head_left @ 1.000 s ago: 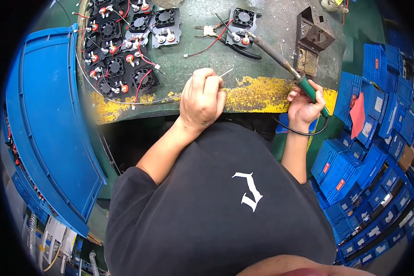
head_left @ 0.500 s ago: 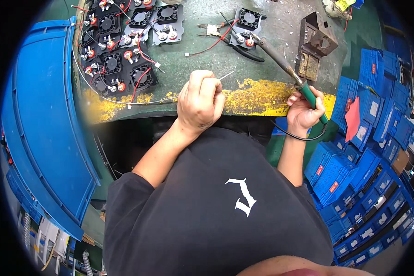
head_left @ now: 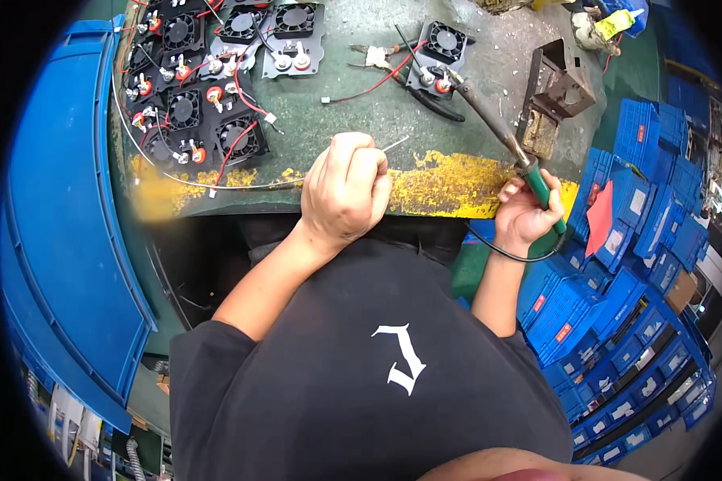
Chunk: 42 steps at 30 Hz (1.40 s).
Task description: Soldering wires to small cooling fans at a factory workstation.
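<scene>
Soldering iron (head_left: 496, 126): green handle, grey-brown barrel, black cord. Solder wire (head_left: 397, 143): silver-grey. Fan (head_left: 446, 42) near the iron tip: black, on a grey plate (head_left: 415, 78); leads one red, one black. Bench (head_left: 337, 112): mottled green, patchy yellow band (head_left: 449, 188) along near edge. Shirt (head_left: 297, 385): charcoal, white angular motif (head_left: 405, 358). Stand (head_left: 565, 80): rust-brown. Crates (head_left: 642, 132): blue. Sheet (head_left: 600, 218): coral red.

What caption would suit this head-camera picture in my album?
Right hand holds a green-handled soldering iron reaching a small fan unit; left hand grips a thin wire.
</scene>
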Motion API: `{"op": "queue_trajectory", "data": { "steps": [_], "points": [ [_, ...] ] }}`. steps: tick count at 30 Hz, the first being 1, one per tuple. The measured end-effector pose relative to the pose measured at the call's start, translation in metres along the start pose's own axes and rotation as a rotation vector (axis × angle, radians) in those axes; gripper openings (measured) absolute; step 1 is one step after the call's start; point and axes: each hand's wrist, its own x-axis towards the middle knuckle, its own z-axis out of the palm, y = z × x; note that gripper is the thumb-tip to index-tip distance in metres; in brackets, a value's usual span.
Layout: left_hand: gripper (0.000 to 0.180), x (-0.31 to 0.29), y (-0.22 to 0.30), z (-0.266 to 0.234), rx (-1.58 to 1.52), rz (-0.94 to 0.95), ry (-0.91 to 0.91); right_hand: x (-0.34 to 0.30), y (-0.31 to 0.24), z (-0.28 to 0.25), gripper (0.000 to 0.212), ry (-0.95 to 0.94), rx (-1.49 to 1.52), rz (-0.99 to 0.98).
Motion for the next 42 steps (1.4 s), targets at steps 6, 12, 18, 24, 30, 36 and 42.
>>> {"op": "queue_trajectory", "data": {
  "steps": [6, 12, 18, 24, 30, 36, 42],
  "points": [
    [0.030, -0.002, -0.004, -0.001, -0.074, -0.013, 0.086, -0.005, -0.002, 0.009, 0.043, 0.003, -0.018, -0.062],
    [0.030, -0.004, -0.008, 0.002, -0.050, 0.046, 0.108, -0.002, 0.002, 0.007, 0.044, -0.031, -0.026, -0.111],
    [0.031, -0.003, -0.008, 0.001, -0.050, 0.042, 0.102, -0.002, 0.001, 0.010, 0.045, -0.024, -0.047, -0.126],
    [0.030, -0.005, -0.006, 0.000, -0.043, 0.022, 0.086, -0.002, 0.003, 0.008, 0.044, -0.073, -0.022, -0.123],
    [0.030, -0.001, -0.003, -0.001, -0.048, 0.035, 0.070, -0.004, -0.001, 0.013, 0.043, -0.017, -0.038, -0.128],
    [0.030, -0.003, -0.005, 0.001, -0.019, 0.027, 0.087, 0.000, -0.001, 0.001, 0.045, -0.034, 0.139, -0.059],
    [0.028, -0.002, -0.006, 0.002, -0.011, 0.042, 0.091, -0.001, -0.001, 0.004, 0.044, -0.024, 0.137, -0.081]
  ]
}}
